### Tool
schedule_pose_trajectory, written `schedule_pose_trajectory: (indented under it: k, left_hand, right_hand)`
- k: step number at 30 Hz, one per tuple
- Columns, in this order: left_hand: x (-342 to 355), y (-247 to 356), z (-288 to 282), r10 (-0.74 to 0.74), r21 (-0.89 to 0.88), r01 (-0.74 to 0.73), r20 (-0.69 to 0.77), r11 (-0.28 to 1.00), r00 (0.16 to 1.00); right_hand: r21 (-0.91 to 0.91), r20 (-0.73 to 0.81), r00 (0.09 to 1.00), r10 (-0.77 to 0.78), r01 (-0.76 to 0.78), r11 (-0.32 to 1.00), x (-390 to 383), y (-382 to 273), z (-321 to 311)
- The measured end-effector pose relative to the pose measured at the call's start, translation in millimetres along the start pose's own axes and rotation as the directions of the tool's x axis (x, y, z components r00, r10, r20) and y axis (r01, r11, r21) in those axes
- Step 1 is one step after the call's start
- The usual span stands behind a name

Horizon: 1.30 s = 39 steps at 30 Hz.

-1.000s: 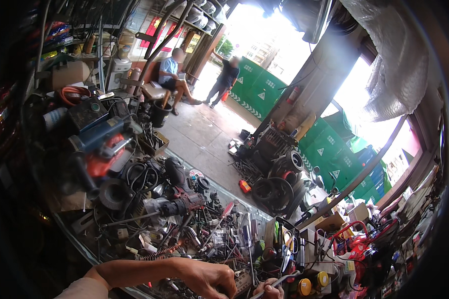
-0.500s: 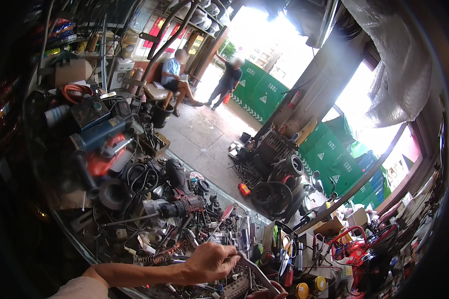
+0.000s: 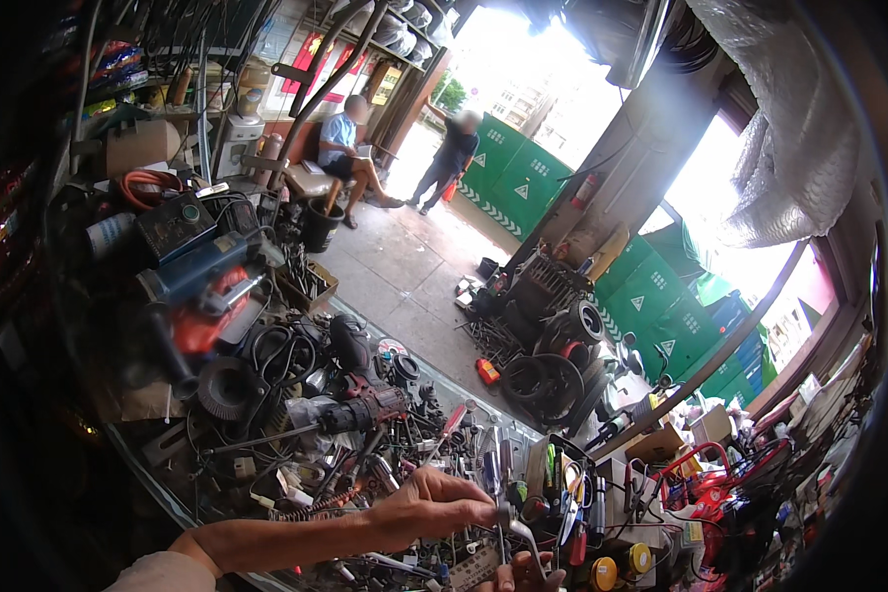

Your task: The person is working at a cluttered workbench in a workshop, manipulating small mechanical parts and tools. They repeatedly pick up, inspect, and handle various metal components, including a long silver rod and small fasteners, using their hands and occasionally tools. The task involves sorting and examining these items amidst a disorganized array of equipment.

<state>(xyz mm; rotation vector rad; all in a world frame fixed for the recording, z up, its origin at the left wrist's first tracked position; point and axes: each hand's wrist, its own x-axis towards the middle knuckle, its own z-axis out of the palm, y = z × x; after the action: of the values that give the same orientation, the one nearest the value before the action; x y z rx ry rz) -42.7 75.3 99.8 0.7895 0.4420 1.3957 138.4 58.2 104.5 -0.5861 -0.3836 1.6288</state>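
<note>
My left hand reaches in from the lower left, thumb and fingers pinched at the round head of a shiny metal ratchet wrench. The wrench's bent handle runs down to my right hand, whose fingers are closed around it at the lower edge; most of that hand is cut off. A thin straight metal piece below the head is too small to name. Under both hands, loose metal parts and sockets cover the glass-topped bench. Just beyond the head lie shiny cylinders. A screwdriver with a red-and-clear handle rests farther off.
A power drill and a blue cylindrical tool lie at left. Scissors and yellow-lidded jars stand at right. Tyres are stacked on the floor beyond. A seated person and a standing person are near the doorway.
My left hand has shifted right and slightly up along with the wrench. The wrench has turned, so its round head and bent handle now show. More of my right hand's fingers are visible.
</note>
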Motion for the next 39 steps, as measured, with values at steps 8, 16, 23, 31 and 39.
schedule_pose_trajectory:
  k: [8, 16, 23, 31, 39]
  left_hand:
    - [-4, 8, 3, 0.034, 0.294, -0.120, 0.284, 0.948, 0.958]
    - [-2, -4, 9, -0.037, 0.116, 0.031, 0.053, 0.993, 0.998]
    - [3, -16, 8, 0.271, 0.483, -0.165, -0.158, 0.860, 0.949]
    - [-1, 0, 0, 0.143, 0.968, -0.182, 0.159, 0.171, 0.977]
    - [-3, -9, 2, -0.146, 0.560, -0.341, 0.651, 0.755, 0.745]
  right_hand:
    - [-0.061, 0.245, 0.969, 0.034, -0.020, 0.998, 20, -9, -46]
    - [0.056, 0.212, 0.977, -0.027, 0.016, 0.998, 12, -6, -39]
    - [-0.326, 0.153, 0.943, -0.295, 0.329, 0.886, 1, 9, -41]
    - [-0.629, 0.587, 0.613, -0.529, 0.757, 0.179, -5, -17, -7]
    - [-0.579, 0.485, 0.691, -0.536, 0.713, 0.396, 28, -49, -31]
